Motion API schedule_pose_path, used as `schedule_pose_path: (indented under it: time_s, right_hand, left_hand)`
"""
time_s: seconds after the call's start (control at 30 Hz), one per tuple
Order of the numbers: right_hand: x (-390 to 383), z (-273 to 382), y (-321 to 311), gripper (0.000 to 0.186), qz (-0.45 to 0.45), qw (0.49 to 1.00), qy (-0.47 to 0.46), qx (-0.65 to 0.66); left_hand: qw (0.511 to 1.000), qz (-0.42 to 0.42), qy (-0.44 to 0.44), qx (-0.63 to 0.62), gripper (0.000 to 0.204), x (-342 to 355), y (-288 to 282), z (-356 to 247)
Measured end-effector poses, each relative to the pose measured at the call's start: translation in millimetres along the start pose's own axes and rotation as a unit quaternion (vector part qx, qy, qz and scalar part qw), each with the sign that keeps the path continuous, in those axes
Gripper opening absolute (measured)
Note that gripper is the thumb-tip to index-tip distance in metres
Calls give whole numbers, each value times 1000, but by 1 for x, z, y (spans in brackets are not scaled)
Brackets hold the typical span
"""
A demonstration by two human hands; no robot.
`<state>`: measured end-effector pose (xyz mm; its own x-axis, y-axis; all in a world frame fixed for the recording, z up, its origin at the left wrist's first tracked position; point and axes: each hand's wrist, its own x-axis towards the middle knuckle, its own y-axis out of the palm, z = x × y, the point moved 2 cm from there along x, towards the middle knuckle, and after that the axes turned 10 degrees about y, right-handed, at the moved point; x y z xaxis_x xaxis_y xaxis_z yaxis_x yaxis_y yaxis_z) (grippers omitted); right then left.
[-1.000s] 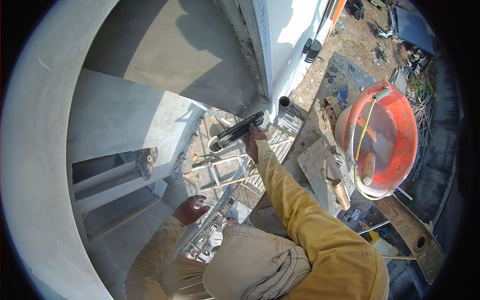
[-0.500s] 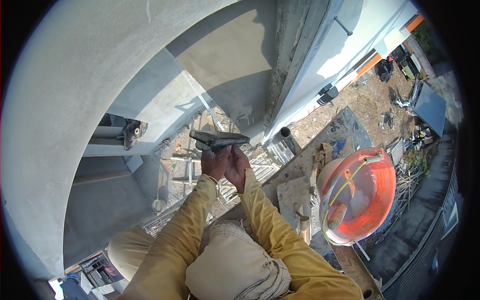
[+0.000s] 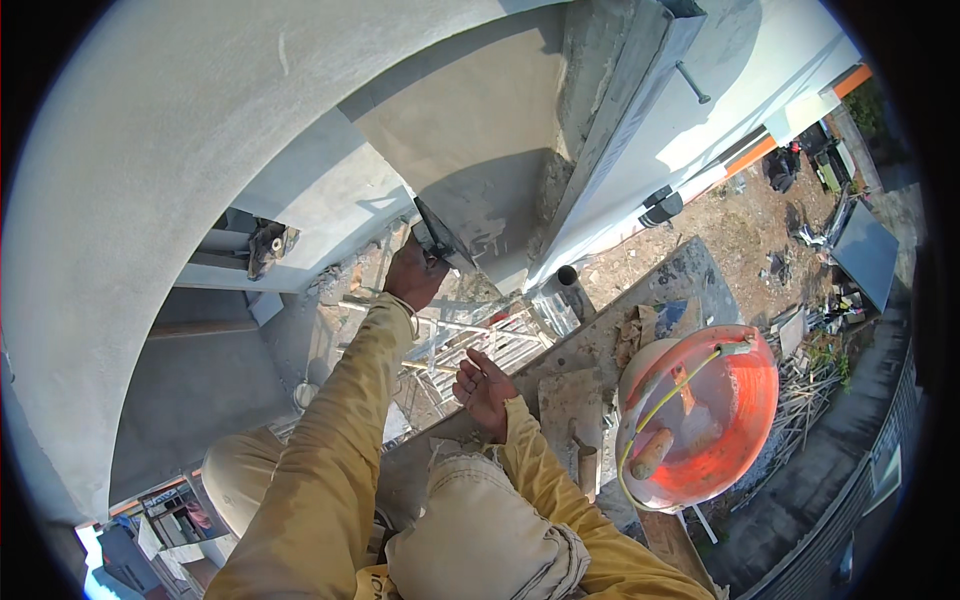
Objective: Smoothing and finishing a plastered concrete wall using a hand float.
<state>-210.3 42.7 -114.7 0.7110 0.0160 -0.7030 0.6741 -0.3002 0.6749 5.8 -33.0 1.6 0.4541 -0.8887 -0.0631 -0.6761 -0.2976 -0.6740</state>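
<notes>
- Strong sunlight glared off the flat white wall.
- Crisp shadows crossed the smooth grey plaster panel.
- Fisheye edges curved and seemed soft.

Reaching far with the left arm stretched out, gripping with the left hand; holding the right arm nearer, to the right, with the right hand half-curled and loosely open.

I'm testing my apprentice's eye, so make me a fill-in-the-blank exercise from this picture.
The float is held in the person's ____ hand.
The other hand holds ____.
The bucket stands on the person's ____ side.
Its curved handle is mostly ____ in colour.

Missing words: left; nothing; right; yellow.
</notes>
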Motion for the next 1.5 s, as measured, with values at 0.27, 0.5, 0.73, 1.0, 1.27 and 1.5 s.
schedule_pose_path:
  time_s: [0.27, 0.5, 0.73, 1.0, 1.27, 1.5]
  right_hand:
    - [-5, 3, 1, 30, -20, 997, -13, -70]
    - [-21, 19, 19, 30, -14, 992, -52, -115]
    - [-33, 20, 15, 26, -18, 990, -68, -126]
    - [-30, 18, 0, 27, -49, 989, -43, -130]
    - [-32, 27, 4, 29, -73, 984, -51, -151]
    - [-33, 23, 7, 30, -93, 976, -68, -184]
  left_hand:
    - [987, -75, 120, -81, 31, -23, -87, -80]
    - [998, -37, 49, 23, 30, -6, -4, -5]
    - [996, -58, 57, 26, 33, 1, 26, 30]
    - [992, -64, 105, -35, 44, -25, -97, -100]
    - [973, -112, 156, -129, 42, -29, -113, -113]
    - [999, -9, 22, 23, 41, 5, 6, 19]
